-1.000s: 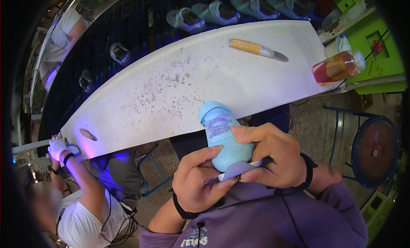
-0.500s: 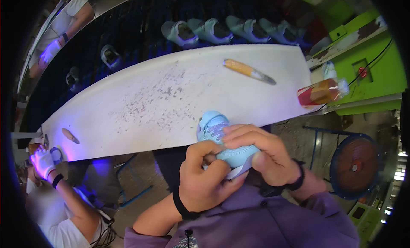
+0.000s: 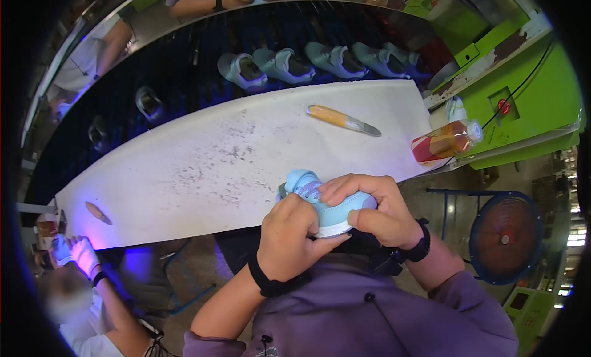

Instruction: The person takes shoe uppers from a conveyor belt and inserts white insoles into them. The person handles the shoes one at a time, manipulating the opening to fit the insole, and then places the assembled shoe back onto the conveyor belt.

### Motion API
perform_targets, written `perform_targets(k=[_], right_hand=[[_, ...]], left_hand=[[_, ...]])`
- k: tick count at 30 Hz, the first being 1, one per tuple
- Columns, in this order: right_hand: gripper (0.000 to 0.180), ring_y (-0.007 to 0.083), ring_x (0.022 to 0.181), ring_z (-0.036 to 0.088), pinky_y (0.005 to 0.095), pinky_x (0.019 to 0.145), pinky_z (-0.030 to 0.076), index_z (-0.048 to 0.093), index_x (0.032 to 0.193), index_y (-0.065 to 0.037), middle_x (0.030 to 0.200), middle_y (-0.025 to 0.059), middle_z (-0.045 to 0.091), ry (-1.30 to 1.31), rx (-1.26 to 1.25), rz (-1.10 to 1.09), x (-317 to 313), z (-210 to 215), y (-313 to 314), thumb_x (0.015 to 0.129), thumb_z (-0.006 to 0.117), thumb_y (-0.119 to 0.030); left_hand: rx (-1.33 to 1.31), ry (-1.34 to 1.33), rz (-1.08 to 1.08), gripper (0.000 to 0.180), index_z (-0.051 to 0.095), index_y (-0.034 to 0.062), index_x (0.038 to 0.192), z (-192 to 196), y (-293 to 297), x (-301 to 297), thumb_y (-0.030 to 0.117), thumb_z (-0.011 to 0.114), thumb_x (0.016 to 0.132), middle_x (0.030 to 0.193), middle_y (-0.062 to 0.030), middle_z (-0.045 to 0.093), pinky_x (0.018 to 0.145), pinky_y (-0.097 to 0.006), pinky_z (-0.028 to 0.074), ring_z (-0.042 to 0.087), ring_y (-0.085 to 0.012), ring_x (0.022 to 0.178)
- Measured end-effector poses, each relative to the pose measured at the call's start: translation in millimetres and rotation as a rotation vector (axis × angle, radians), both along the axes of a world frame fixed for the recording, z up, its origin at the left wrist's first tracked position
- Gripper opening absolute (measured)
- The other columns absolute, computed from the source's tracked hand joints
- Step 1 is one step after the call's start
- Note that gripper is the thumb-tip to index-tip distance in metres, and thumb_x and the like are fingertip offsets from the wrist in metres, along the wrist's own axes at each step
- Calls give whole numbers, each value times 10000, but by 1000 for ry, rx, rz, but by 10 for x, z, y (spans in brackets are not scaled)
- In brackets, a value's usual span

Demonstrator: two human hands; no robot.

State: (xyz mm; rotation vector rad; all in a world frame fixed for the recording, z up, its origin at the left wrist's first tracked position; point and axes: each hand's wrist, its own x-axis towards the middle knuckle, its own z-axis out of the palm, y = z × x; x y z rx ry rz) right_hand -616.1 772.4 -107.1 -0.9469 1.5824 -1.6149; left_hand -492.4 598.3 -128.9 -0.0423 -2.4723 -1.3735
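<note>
At the near edge of the white table (image 3: pixel 203 166), left hand (image 3: pixel 289 237) and right hand (image 3: pixel 375 212) both clamp the light-blue shoe (image 3: pixel 320 200), working its sole edge; next calls for a steady turn.

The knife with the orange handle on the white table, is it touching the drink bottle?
Apart. The head view shows bare white table between the knife and the drink bottle.

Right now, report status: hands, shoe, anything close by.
Left hand and right hand both gripping light blue shoe at white table edge. Knife and bottle lie apart.
</note>
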Motion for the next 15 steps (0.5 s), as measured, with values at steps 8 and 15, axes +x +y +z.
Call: perform_targets(k=[8, 15], right_hand=[[761, 239, 1070, 565, 398, 1016, 402, 560, 1166, 40, 1083, 151, 621, -687, -508, 68, 424, 41, -604, 861, 650, -652], [534, 288, 849, 563, 374, 767, 485, 561, 927, -65, 900, 103, 541, 374, -71, -83, 478, -523, -356, 634, 919, -331]], left_hand=[[117, 238, 158, 583, 424, 46, 1222, 104, -194, 481, 254, 802, 830, 1181, -199, 560, 1060, -476, 416, 554, -272, 1142], [396, 31, 243, 616, 470, 48, 1109, 152, -157, 809, 430, 836, 794, 1196, -195, 625, 1182, -555, 260, 596, -274, 1176]])
